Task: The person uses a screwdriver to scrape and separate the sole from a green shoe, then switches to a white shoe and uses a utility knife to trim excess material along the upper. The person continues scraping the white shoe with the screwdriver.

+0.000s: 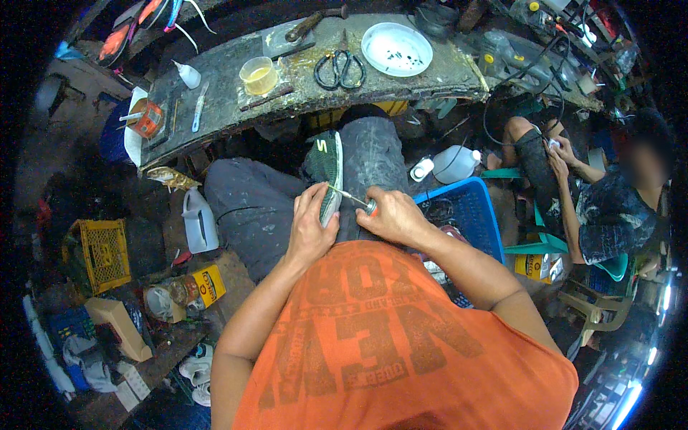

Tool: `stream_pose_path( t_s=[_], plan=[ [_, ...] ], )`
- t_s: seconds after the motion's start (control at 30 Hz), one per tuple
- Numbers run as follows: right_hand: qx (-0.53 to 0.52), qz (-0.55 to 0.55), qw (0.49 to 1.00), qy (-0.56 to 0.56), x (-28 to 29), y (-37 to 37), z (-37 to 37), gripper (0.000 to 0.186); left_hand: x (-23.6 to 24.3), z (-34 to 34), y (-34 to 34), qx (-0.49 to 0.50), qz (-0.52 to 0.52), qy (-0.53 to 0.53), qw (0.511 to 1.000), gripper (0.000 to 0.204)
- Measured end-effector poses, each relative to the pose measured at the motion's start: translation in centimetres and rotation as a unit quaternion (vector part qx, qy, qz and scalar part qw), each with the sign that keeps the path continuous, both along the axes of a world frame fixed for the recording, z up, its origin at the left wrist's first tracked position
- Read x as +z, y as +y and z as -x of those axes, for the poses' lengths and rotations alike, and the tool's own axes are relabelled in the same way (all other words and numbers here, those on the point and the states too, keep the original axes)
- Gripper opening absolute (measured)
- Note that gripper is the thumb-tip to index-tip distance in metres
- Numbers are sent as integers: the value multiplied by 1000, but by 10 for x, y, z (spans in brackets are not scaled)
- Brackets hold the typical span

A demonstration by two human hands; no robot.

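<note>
A dark green sports shoe with a white sole rests on my lap, toe end away from me and its sole edge turned to the right. My left hand is closed around the near end of the shoe. In my right hand is a thin awl, gripped by its handle, of which a bit of orange shows. The awl's shaft points left to the sole edge; whether its tip is in the sole I cannot tell. A greenish strand seems to lie near the tip.
Ahead stands a worn workbench with scissors, a white basin, a yellowish plastic cup, a knife and a white squeeze bottle. A blue basket is at my right. Another person sits beyond it.
</note>
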State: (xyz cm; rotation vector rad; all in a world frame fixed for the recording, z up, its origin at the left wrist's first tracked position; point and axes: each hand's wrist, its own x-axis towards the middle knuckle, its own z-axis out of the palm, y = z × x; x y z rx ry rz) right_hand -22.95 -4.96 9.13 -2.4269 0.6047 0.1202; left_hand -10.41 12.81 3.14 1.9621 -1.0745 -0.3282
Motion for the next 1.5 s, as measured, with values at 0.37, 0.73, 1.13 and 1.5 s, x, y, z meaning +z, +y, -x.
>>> stream_pose_path(
  t_s=[0.37, 0.73, 1.13, 1.5],
  plan=[
    [35, 31, 998, -28, -6, 13, 10, 38, 2, 1, -4, 6, 22, 8, 1000, 60],
    [-231, -278, 932, 26, -7, -23, 14, 52, 28, -2, -19, 90, 107, 49, 989, 69],
    [-139, -114, 983, 26, -13, -38, -6, 53, -2, -3, -25, 4, 88, -88, 992, 54],
    [-90, -64, 994, -9, -12, -27, -3, 51, -3, -1, -31, 6, 92, -90, 992, 53]
  ],
)
